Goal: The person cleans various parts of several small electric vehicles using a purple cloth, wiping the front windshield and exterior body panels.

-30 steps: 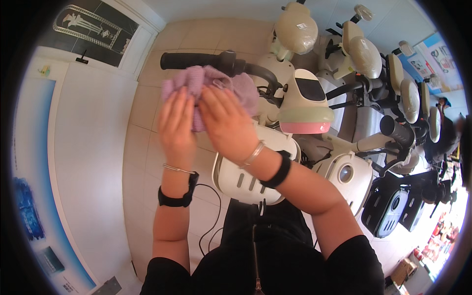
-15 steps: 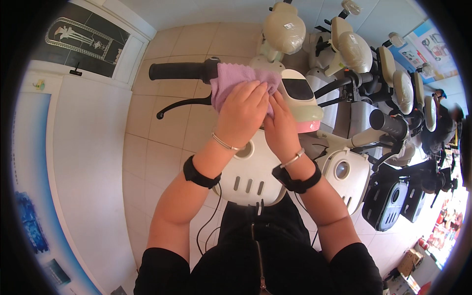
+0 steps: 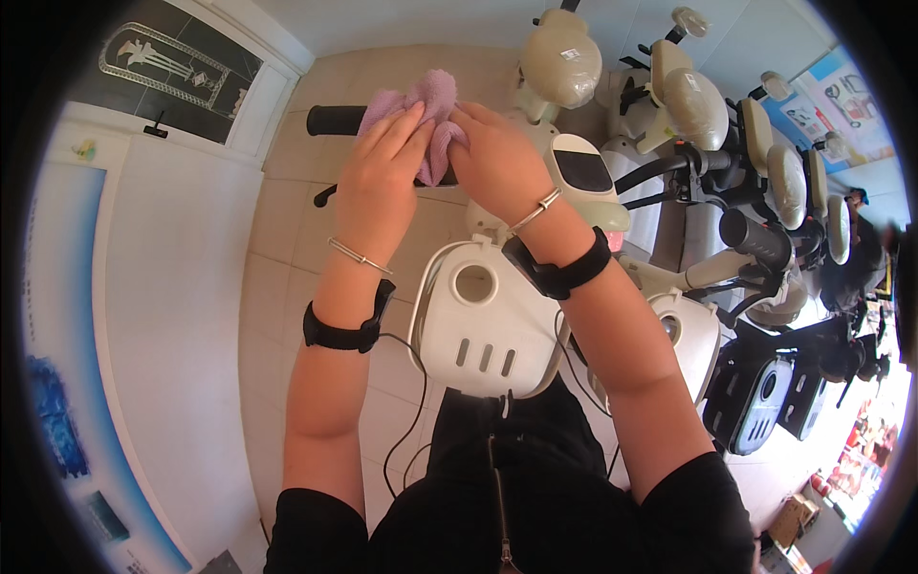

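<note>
A crumpled light-purple cloth [image 3: 436,100] is wrapped over the left part of an electric scooter's handlebar. My left hand [image 3: 381,177] presses it onto the black handlebar grip [image 3: 335,121], fingers closed over the fabric. Beside it, my right hand [image 3: 502,163] grips the cloth's right part, its fingertips partly hidden in the folds. The grip's outer end sticks out left of the cloth. Below, the tip of the black brake lever [image 3: 326,196] shows; the rest is mostly behind my left hand. Right of my hands is the cream console with a dark display [image 3: 582,170].
A cream front basket [image 3: 488,330] with a round hole and slots stands between my forearms. More scooters with plastic-wrapped seats [image 3: 695,107] and black handlebars [image 3: 755,239] crowd the right. A white door [image 3: 182,287] is at left. A dark-clothed person [image 3: 846,253] is at far right.
Both hands and the cloth have slid left along the handlebar, away from the console onto the grip. The cloth is more bunched, and the grip and brake lever are now largely covered.
</note>
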Demonstrator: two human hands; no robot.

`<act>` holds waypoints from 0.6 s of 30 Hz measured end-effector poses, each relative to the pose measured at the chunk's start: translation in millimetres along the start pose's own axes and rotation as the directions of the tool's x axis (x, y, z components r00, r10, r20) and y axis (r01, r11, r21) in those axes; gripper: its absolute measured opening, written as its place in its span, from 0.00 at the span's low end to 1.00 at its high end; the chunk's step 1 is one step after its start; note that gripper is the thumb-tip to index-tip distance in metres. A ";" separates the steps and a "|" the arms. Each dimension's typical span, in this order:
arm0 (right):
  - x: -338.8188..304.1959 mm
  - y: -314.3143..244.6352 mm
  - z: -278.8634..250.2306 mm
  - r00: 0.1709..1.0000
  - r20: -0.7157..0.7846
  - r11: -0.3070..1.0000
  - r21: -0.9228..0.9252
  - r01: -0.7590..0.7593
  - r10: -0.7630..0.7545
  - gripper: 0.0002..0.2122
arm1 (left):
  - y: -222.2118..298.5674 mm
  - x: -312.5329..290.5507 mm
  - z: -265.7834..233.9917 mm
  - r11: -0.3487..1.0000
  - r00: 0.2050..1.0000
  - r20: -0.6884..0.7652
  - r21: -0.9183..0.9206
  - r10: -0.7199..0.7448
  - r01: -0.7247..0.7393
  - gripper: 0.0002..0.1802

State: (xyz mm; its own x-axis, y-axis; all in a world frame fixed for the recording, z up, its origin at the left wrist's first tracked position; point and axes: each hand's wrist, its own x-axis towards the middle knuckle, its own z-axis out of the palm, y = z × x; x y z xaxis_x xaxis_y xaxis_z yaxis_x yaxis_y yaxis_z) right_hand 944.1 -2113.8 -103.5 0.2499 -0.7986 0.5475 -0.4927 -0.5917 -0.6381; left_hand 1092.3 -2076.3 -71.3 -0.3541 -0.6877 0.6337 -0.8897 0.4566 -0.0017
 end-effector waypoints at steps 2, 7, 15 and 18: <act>-7.8 -1.8 -5.4 0.998 0.016 0.996 -0.063 0.058 -0.057 0.11 | -4.3 -3.8 -1.2 0.999 1.000 0.018 -0.026 0.025 -0.024 0.15; -28.0 -19.1 -14.5 0.983 -0.008 0.955 -0.236 0.178 -0.186 0.13 | 0.1 -16.0 -4.2 0.993 0.997 0.012 -0.094 0.075 -0.073 0.17; 26.2 19.4 1.9 0.960 0.280 0.959 -0.269 0.084 -0.006 0.11 | -22.6 -10.2 -1.6 0.999 0.985 0.170 -0.003 -0.031 0.032 0.27; 48.8 29.7 1.9 0.870 0.492 0.916 -0.354 0.189 0.011 0.10 | -37.0 -12.5 3.6 0.998 0.983 0.180 -0.046 -0.038 0.047 0.30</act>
State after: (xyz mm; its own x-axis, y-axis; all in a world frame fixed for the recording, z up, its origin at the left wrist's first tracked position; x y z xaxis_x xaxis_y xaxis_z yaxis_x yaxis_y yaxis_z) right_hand 943.2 -2170.5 -96.8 0.6224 -0.7559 0.2032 -0.6994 -0.6536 -0.2893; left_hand 1128.6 -2086.7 -82.0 -0.3664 -0.7949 0.4836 -0.8910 0.4495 0.0638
